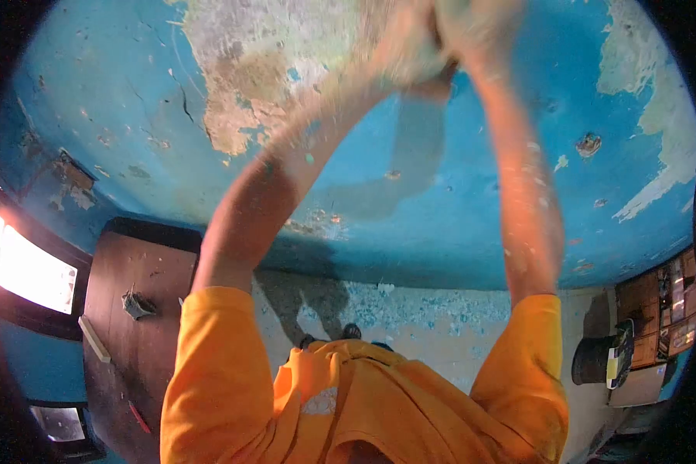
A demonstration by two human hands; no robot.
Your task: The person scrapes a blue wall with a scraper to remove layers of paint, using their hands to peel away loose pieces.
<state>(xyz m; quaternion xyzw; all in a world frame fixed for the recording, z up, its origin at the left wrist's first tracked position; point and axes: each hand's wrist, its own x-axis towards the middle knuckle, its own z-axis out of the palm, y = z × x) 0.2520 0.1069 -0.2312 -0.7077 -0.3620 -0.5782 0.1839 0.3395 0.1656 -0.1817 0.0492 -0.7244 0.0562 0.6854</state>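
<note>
Both of my arms reach up in front of a blue wall [456, 185] with peeling paint. My left hand [410, 46] and my right hand [479, 27] are close together near the top edge, both smeared by motion. The fingers of both are blurred, and I cannot make out what lies between them. A dark brownish shape shows just below the hands against the wall. To the left of them is a large bare patch [263, 69] of grey and tan plaster. Shadows of my arms fall on the blue paint.
A brown table [131, 340] at the left bears a crumpled grey item [137, 305], a pale strip [94, 340] and a red tool [139, 417]. A bright window [35, 267] is at far left. A black bucket [589, 360] and wooden cabinet [646, 309] stand at right.
</note>
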